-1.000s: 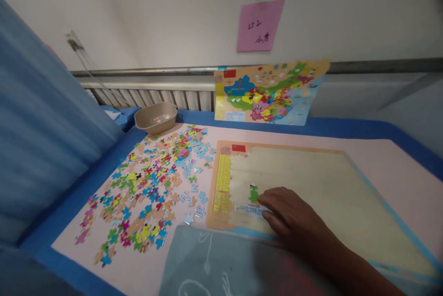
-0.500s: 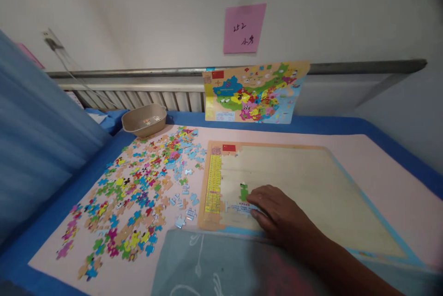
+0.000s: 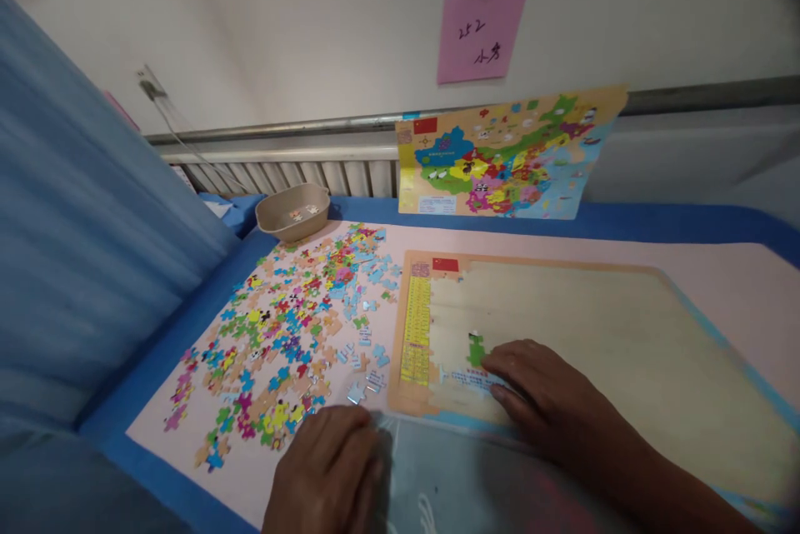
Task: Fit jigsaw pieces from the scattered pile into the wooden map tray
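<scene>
My right hand (image 3: 550,388) rests over the puzzle board (image 3: 562,326). Its fingertips touch or nearly touch a green puzzle piece (image 3: 477,351), and its thumb lies apart, over a white text section (image 3: 472,380) of joined pieces. No piece shows between finger and thumb. My left hand (image 3: 325,467) is at the bottom, fingers curled together, beside the board's lower left corner and the nearest loose pieces. Whatever it may hold is hidden. Along the board's left side runs an assembled strip with a yellow table (image 3: 417,321) and a red flag piece (image 3: 446,265).
Many loose puzzle pieces (image 3: 275,342) spread over the pink sheet at left. Behind them stands a beige basket (image 3: 284,217) with a few pieces inside. A printed map (image 3: 493,172) leans against the rail. Blue curtain (image 3: 93,184) hangs at left; grey-green cloth (image 3: 450,476) lies in front.
My left hand has come into view at the bottom. The view has turned left, so everything sits further right. My right hand keeps about the same place on the board.
</scene>
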`<action>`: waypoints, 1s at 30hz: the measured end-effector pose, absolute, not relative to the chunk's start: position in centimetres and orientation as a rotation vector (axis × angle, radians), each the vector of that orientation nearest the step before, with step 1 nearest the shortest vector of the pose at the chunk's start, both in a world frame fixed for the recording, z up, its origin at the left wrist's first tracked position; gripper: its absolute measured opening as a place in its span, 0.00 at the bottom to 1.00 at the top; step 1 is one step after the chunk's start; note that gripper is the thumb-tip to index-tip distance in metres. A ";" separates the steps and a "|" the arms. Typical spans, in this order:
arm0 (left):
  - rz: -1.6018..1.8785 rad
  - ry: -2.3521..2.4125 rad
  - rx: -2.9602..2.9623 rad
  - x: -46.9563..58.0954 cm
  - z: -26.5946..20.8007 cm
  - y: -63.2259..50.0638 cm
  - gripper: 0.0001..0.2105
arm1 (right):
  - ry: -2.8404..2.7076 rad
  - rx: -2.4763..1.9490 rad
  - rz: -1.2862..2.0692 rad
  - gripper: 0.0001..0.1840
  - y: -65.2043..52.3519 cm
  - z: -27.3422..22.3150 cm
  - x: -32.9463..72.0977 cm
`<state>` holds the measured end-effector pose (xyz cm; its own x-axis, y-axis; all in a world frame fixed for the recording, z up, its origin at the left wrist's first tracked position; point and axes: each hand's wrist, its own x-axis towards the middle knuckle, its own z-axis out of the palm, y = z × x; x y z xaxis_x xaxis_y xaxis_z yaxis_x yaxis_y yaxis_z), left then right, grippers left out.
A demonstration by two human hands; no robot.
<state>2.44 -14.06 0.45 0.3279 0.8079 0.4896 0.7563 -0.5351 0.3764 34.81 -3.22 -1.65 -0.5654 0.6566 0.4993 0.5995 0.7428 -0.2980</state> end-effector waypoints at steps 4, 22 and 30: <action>0.975 1.496 2.553 2.0 0.0 -12.6 0.09 | -2.337 -0.943 0.111 0.09 -3.1 -1.8 34.8; 0.402 1.900 2.050 0.0 -0.1 -5.3 0.10 | -2.327 -0.936 0.106 0.09 -3.0 -1.6 34.8; 0.357 1.866 2.102 0.4 -0.1 -4.8 0.12 | -2.337 -0.958 0.125 0.09 -3.0 -1.9 34.9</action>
<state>0.37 -4.76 -0.08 0.1218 0.9924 -0.0172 0.9161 -0.1058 0.3868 34.87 -3.01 -1.86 -0.5575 0.6649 0.4972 0.6079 0.7348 -0.3010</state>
